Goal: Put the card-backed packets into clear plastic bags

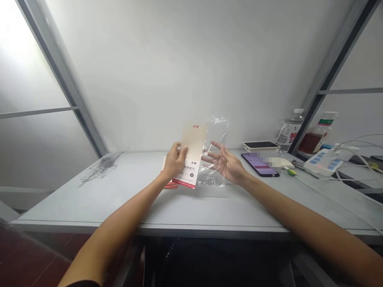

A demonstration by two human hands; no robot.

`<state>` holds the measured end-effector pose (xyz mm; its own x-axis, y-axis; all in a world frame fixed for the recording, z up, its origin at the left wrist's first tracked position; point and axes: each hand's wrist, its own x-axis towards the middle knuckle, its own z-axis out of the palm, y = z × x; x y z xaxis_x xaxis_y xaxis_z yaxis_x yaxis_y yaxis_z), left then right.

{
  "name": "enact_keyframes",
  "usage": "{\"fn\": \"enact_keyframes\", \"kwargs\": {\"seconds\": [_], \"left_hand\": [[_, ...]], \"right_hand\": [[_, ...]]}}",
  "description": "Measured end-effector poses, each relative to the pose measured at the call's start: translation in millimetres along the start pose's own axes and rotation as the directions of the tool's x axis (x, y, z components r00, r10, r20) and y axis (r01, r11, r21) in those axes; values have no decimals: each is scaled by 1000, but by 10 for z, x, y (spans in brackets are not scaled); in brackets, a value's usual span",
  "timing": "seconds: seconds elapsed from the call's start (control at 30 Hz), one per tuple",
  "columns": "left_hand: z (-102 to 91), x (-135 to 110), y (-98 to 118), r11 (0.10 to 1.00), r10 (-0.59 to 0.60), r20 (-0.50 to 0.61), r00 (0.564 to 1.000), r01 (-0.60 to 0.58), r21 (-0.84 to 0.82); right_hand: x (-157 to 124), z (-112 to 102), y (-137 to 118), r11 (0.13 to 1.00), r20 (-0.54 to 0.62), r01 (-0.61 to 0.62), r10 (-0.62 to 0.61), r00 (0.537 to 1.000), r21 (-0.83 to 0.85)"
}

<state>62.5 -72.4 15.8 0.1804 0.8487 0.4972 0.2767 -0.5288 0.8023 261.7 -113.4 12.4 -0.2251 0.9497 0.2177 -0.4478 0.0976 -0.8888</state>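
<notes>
Upright above the desk, a cream and white printed card (194, 149) with a red bottom edge is held in my left hand (174, 162), thumb on its front. A clear plastic sleeve (216, 129) extends from the card's right side; whether the card is partly inside it, I cannot tell. My right hand (229, 165) is at the sleeve with its fingers spread, seen partly through or against the plastic. Some red-edged items (170, 185) lie on the desk below my left hand, mostly hidden.
On the right of the desk (125, 207) lie a lit phone (260, 164), a dark-screened phone (261, 146) and a power strip (324, 161) with white cables. Two bottles, one a clear water bottle (290, 129), stand behind. A drawing (100, 169) marks the left side.
</notes>
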Motion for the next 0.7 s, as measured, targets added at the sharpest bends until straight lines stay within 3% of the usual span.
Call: {"fn": "enact_keyframes", "kwargs": {"seconds": [0.13,0.33,0.7], "left_hand": [[-3,-6,2,1000,15,63,998,-14,-7],[-17,-22,42,972,78,4,997,-77,224],[-29,-38,83,955,100,-17,995,-91,281]], "right_hand": [[12,-15,4,1000,-30,-8,7,1000,-12],[21,-15,-4,999,-70,-44,43,997,-16],[15,-18,7,992,-21,-93,92,996,-80]]}}
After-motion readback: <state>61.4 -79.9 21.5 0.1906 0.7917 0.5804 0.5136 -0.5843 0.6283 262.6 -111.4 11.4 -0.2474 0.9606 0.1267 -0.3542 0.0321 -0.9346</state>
